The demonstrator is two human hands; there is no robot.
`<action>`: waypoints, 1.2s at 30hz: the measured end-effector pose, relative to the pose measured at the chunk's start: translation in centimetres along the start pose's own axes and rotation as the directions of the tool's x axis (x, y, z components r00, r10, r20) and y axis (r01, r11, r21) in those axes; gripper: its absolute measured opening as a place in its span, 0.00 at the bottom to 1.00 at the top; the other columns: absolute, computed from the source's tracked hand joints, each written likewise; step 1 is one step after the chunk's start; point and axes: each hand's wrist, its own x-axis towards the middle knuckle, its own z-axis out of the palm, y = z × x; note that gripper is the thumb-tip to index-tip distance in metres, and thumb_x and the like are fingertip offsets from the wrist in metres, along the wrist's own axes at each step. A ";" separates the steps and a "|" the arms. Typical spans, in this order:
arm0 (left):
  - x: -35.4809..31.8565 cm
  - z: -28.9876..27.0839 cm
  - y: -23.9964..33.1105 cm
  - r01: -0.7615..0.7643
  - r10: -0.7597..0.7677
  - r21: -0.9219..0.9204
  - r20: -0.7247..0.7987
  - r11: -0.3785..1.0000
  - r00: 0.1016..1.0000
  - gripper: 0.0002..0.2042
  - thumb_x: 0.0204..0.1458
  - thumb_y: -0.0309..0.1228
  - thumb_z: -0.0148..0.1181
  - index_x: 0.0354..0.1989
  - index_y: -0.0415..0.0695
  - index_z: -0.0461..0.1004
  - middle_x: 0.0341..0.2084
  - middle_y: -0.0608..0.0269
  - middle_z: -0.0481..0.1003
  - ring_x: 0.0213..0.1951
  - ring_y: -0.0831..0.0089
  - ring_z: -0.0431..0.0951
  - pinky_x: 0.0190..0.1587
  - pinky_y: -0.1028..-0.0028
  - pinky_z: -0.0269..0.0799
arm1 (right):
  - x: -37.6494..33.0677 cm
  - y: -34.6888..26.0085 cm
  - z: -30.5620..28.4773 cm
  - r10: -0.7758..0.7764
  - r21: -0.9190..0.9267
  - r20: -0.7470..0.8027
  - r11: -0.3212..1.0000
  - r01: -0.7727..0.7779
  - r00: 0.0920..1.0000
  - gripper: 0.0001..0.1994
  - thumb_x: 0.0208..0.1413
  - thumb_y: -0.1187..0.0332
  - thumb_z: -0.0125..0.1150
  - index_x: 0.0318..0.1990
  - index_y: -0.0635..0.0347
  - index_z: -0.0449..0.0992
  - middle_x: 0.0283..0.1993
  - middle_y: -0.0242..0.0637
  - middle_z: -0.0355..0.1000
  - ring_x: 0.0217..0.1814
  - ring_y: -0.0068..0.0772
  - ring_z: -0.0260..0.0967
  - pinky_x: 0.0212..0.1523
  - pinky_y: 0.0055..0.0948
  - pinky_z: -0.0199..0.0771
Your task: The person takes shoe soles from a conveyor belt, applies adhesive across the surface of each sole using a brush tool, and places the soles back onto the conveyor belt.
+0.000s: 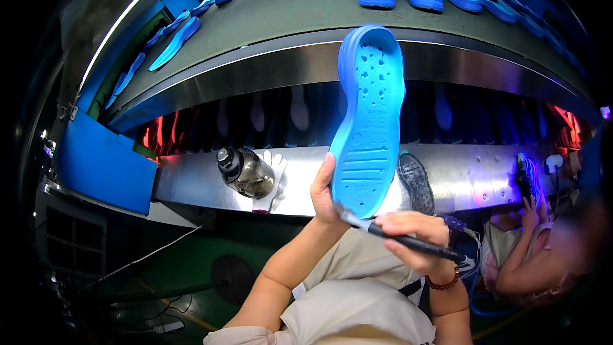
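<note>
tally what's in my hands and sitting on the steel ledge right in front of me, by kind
Blue shoe sole, in left hand: 1
Dark pen-like tool, in right hand: 1
Dark bottle: 1
White glove: 1
Dark shoe sole: 1
Total: 5

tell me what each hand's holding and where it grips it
The left hand holds a blue shoe sole upright by its lower end. The right hand grips a dark pen-like tool around its middle.
</note>
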 end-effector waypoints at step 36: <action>0.0 1.7 6.8 0.549 -0.664 0.724 -0.170 0.417 0.728 0.28 0.53 0.48 0.50 0.52 0.35 0.64 0.43 0.49 0.70 0.42 0.68 0.73 0.42 0.72 0.71 | 4.0 -1.1 -8.2 0.134 -0.368 0.563 0.924 0.103 0.815 0.08 0.43 0.73 0.60 0.35 0.60 0.75 0.37 0.39 0.75 0.37 0.39 0.73 0.36 0.28 0.73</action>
